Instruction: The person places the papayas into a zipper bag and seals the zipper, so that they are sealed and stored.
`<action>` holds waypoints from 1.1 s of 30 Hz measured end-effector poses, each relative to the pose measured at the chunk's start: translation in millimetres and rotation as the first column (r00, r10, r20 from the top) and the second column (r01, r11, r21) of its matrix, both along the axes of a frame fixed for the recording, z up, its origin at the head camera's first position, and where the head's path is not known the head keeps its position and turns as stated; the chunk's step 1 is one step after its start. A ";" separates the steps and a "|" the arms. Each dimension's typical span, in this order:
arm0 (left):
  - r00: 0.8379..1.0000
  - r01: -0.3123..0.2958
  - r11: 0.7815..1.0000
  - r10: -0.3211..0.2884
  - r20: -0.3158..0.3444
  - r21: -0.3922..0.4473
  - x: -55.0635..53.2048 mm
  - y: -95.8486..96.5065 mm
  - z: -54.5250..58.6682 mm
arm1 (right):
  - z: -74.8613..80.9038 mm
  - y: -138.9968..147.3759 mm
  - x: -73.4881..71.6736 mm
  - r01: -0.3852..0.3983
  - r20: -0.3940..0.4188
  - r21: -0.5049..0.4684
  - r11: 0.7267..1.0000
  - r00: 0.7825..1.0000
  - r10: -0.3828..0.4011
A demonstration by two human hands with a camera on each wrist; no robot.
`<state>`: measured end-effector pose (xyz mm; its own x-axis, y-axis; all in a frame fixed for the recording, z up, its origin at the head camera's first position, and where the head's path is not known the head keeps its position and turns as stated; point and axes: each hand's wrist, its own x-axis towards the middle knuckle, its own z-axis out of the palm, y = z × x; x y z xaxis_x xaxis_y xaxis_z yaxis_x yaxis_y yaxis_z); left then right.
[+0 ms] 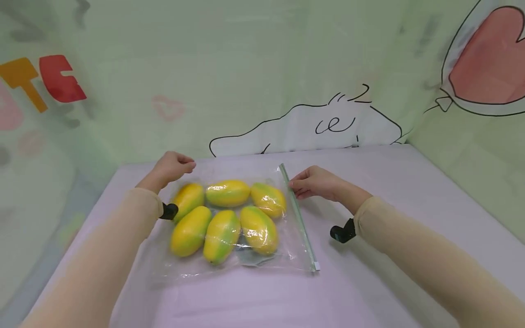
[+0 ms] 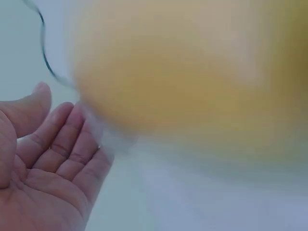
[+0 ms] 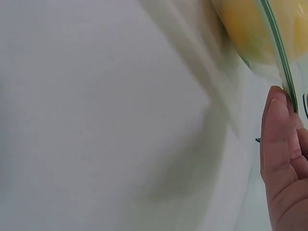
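Note:
A clear zip bag [image 1: 293, 250] with several yellow-green mangoes [image 1: 228, 193] inside lies before me, its green zip strip [image 1: 301, 221] on the right and a white slider [image 1: 316, 266] at the near end. My right hand [image 1: 317, 183] pinches the strip close to its far end, between thumb and fingers [image 3: 276, 130]. At the bag's far left corner is my left hand [image 1: 170, 167]. In the left wrist view, its thumb stands apart from the loosely bent fingers [image 2: 62, 149], whose tips meet the bag's edge. A mango [image 2: 183, 86] blurs across that view.
The bag is on a pale lilac tabletop [image 1: 262, 300]. Pale green walls [image 1: 197, 82] with printed drawings rise behind and at both sides. A small black device [image 1: 343, 231] sits at the right wrist, another black one [image 1: 169, 211] at the left.

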<state>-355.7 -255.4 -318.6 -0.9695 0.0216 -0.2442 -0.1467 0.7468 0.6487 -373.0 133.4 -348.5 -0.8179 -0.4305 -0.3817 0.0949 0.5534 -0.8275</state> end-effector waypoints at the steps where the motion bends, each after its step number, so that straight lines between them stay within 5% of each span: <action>1: 1.000 -0.017 1.000 0.017 0.011 0.005 3.4 -10.4 -3.4 | 0.8 0.6 -4.1 0.006 -0.002 -0.004 1.000 1.000 -0.006; 6: 0.991 -0.091 0.987 0.076 0.113 0.134 16.1 -38.3 -22.1 | 3.2 1.5 -22.0 0.035 -0.015 -0.033 0.999 0.999 -0.035; 14: 0.959 -0.253 0.920 0.198 0.202 0.299 15.9 -36.6 -36.9 | 2.9 -4.8 -40.0 0.119 -0.026 -0.037 0.992 0.992 -0.120; 27: 0.944 -0.316 0.906 0.272 0.186 0.281 18.9 -39.6 -35.2 | -11.4 -3.0 -49.6 0.200 -0.072 -0.006 0.980 0.977 -0.200; 33: 0.958 -0.277 0.910 0.239 0.156 0.310 19.5 -35.3 -37.8 | -12.8 6.8 -50.3 0.203 -0.087 0.049 0.978 0.976 -0.198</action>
